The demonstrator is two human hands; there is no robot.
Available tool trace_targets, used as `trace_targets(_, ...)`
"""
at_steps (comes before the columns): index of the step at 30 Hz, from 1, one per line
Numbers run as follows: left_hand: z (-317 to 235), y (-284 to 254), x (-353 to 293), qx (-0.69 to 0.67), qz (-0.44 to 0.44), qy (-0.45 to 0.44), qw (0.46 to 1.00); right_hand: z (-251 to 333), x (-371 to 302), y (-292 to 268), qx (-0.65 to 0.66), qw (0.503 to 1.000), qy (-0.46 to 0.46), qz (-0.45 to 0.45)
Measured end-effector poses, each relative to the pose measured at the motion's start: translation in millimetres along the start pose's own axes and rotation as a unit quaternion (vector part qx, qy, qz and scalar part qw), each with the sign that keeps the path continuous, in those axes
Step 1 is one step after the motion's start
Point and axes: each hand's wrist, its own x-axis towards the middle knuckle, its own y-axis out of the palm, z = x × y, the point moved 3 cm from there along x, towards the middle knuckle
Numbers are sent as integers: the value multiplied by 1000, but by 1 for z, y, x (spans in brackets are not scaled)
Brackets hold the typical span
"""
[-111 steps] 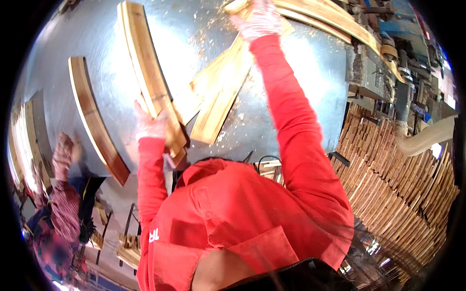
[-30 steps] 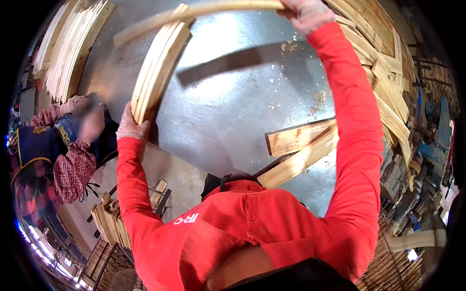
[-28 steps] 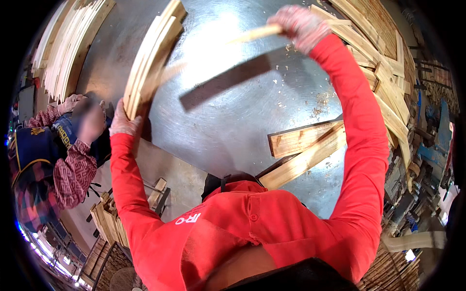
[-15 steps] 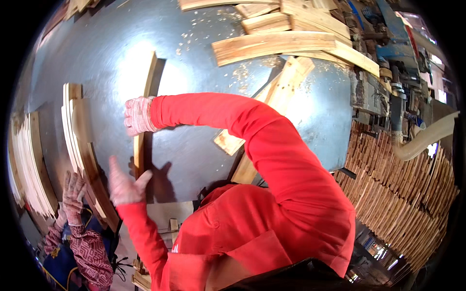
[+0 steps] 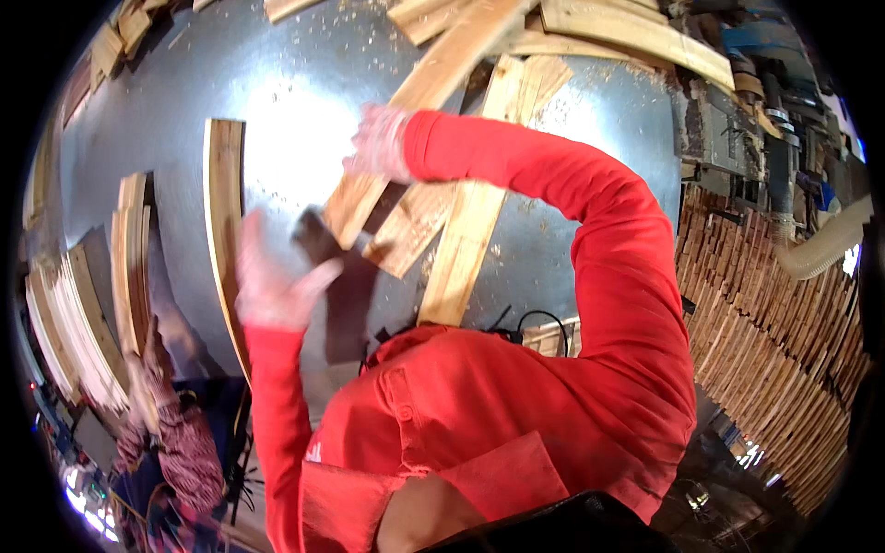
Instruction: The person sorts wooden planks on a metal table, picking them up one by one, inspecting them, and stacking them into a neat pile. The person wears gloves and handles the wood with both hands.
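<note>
My left hand (image 5: pixel 279 281), in a pale glove, is open with thumb and fingers spread. It is beside a long wooden board (image 5: pixel 224 184) that lies lengthwise on the grey metal table (image 5: pixel 175 83). My right hand (image 5: pixel 380 146), gloved and blurred by motion, is closed over another wooden board (image 5: pixel 444 66). That board slants from the table's middle up toward the far pile, and a dark shadow falls near its close end. Two more boards, one a flat plank (image 5: pixel 472 241), lie crossed under and beside it.
At left, a co-worker's gloved hands (image 5: pixel 152 373) touch a small stack of boards (image 5: pixel 129 253). Farther left stands a row of pale boards (image 5: pixel 83 323). More boards (image 5: pixel 636 32) are piled at the far right, near machinery (image 5: pixel 719 129). Stacked wood (image 5: pixel 756 341) rises beyond the table's right edge.
My right hand has left the board at left and moved right onto a slanting board from the pile. The first board now lies farther left. My left hand has shifted slightly right and farther away.
</note>
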Motion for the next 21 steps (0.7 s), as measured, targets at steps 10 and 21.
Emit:
trace_targets(10,-3,102,-7,-127,101,-129,978,43,-119,162,554,505,516,-415)
trace_targets(21,-62,131,-79,-30,114,-196,973,56,-14,63,460,681,411,-393)
